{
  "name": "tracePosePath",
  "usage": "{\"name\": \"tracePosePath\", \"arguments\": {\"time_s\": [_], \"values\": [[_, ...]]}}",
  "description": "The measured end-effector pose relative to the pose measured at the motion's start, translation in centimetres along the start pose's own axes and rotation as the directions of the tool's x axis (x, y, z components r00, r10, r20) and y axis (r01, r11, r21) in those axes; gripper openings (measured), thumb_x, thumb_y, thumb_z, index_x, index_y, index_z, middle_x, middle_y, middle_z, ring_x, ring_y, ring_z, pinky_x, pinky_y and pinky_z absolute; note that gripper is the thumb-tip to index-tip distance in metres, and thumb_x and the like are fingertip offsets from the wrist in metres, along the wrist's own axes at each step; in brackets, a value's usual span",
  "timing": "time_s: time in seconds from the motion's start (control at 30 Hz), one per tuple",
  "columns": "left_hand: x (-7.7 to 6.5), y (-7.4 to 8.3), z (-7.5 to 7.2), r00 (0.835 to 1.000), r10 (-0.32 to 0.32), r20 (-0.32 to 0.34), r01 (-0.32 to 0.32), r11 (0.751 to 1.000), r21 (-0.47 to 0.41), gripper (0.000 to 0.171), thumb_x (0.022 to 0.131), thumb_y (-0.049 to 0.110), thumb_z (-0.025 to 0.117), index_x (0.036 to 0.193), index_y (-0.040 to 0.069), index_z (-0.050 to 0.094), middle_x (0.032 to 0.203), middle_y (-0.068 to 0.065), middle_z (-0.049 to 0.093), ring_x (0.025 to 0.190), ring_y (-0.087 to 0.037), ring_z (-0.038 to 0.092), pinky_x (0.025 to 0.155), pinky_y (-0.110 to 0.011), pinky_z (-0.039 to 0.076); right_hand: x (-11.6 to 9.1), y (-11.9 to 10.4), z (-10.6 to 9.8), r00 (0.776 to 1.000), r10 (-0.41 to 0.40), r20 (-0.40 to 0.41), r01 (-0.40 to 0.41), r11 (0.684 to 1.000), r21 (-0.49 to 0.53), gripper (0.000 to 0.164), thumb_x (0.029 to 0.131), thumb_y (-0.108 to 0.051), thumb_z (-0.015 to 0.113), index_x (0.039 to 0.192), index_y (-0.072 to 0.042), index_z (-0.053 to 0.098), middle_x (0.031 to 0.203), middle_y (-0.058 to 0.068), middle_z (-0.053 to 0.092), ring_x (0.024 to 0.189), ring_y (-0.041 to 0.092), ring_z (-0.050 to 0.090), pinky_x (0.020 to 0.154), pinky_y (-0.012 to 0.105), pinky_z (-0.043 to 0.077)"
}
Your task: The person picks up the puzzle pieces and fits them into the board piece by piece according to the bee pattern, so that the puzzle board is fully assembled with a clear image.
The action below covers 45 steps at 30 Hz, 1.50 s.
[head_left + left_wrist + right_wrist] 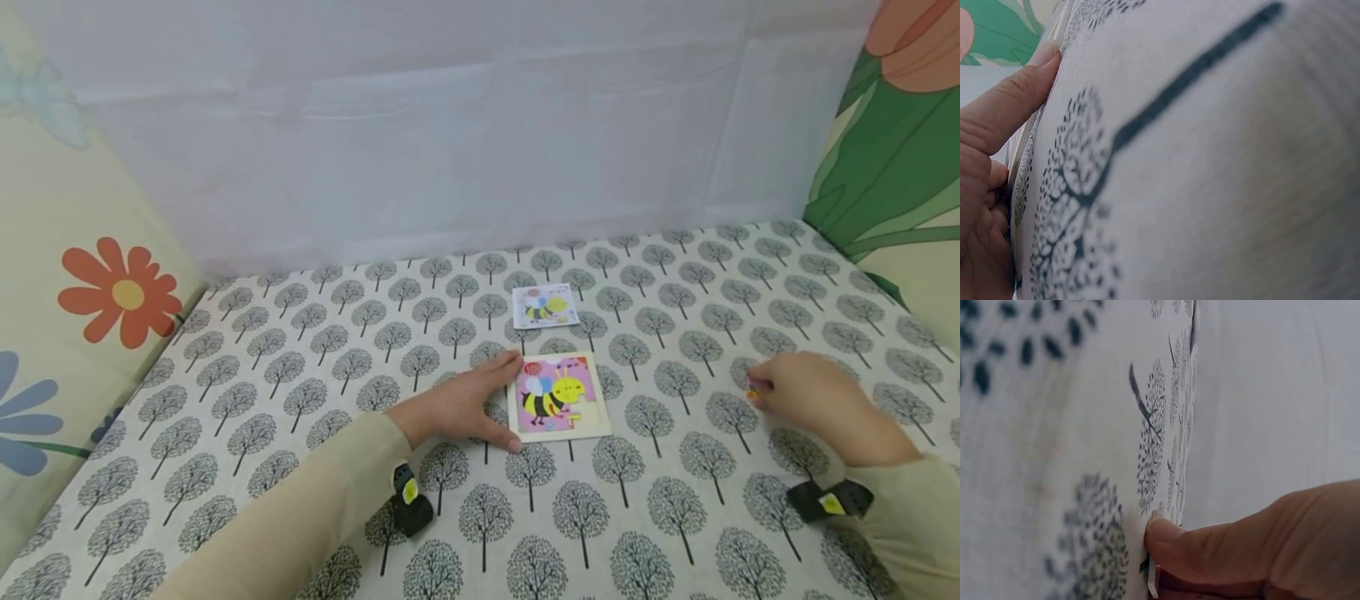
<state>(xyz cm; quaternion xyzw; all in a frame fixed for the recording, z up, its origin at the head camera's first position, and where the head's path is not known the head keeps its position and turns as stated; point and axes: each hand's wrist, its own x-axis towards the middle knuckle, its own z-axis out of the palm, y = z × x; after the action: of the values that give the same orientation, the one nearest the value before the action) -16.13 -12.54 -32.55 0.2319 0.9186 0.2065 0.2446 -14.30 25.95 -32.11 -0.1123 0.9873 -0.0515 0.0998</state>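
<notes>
A square bee puzzle [555, 375] with a pale border lies flat on the cloth, a cream gap showing at the picture's lower right. Along its left side my left hand [472, 400] is spread, fingertips at the upper corner and thumb at the lower one. The left wrist view shows that thumb [1032, 75] stretched out to the board's edge. Off to the right, my right hand [813, 400] pinches a small coloured puzzle piece [752, 392] just over the cloth. In the right wrist view the thin piece [1154, 581] appears edge-on beneath the thumb, mostly hidden by it.
Behind the puzzle lies a paler card [546, 307] printed with a similar bee. The tree-print cloth [300, 467] covers the table, which ends at a white sheet [450, 150] at the back. Flower-painted panels [90, 200] stand at both sides.
</notes>
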Motion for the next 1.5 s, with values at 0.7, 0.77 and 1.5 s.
{"name": "tracePosePath", "arguments": {"time_s": [0.7, 0.77, 1.5], "values": [[0.1, 0.0, 0.0, 1.0, 0.012, 0.007, -0.012, 1.0, 0.008, 0.113, 0.064, 0.049, 0.078, 0.15, 0.021, 0.009, 0.155, 0.009, -0.005, 0.142, -0.015, 0.001, 0.115, -0.04, 0.01, 0.4, -1.2, -1.5, 0.998, -0.066, 0.008, 0.065, 0.993, 0.103, 0.021, 0.085, -0.009, 0.062, 0.067, -0.01, 0.052, 0.061, 0.001, 0.045, 0.057, 0.015, 0.04, 0.049, 0.026, 0.033], [0.0, 0.0, 0.0, 1.0, 0.014, 0.004, -0.014, 1.0, 0.006, 0.113, 0.064, 0.049, 0.078, 0.15, 0.021, 0.01, 0.155, 0.009, -0.004, 0.142, -0.016, 0.002, 0.116, -0.04, 0.01, 0.5, -1.3, -1.6, 0.998, -0.067, 0.009, 0.066, 0.993, 0.103, 0.01, 0.085, -0.01, 0.063, 0.076, -0.005, 0.061, 0.067, 0.003, 0.055, 0.061, 0.017, 0.047, 0.051, 0.03, 0.04], [-0.1, 0.0, 0.0, 1.0, 0.015, -0.007, -0.014, 1.0, 0.023, 0.111, 0.065, 0.049, 0.078, 0.149, 0.021, 0.011, 0.155, 0.009, -0.003, 0.142, -0.015, 0.004, 0.116, -0.039, 0.011, 0.9, -4.0, -1.3, 0.97, -0.193, -0.151, 0.206, 0.976, 0.077, 0.009, 0.083, -0.008, 0.065, 0.091, -0.005, 0.064, 0.074, 0.002, 0.064, 0.066, 0.018, 0.059, 0.057, 0.036, 0.051]]}}
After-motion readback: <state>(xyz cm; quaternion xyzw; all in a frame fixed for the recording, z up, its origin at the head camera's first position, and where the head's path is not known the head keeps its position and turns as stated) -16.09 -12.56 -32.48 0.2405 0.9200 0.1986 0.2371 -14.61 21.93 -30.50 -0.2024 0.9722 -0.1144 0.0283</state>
